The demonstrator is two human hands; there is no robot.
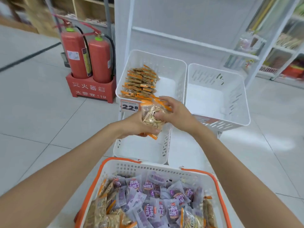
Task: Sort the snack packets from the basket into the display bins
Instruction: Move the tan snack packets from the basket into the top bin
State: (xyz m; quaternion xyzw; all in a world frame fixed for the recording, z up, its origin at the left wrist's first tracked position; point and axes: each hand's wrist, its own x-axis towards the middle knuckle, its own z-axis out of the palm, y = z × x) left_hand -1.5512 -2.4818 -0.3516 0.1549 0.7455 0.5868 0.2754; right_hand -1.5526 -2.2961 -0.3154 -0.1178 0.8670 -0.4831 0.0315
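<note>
A white basket with orange rim (218, 191) sits nearest me, full of purple packets (151, 209) and orange-edged brown packets (105, 211). My left hand (133, 125) holds a bunch of orange-edged packets (152, 119) above the front rim of the upper left bin (174, 66). My right hand (176, 112) grips the same bunch from the right. That bin holds a pile of the same orange-edged packets (140, 82) on its left side. The upper right bin (236, 102) and the lower bin (141, 153) below my hands look empty.
Two red fire extinguishers (87, 55) stand in a red box on the tiled floor at the left. A price tag reading 22.8 (130, 106) hangs on the left bin's front. A white rack frame (189, 40) rises behind the bins. Stocked shelves (286, 51) stand at the right.
</note>
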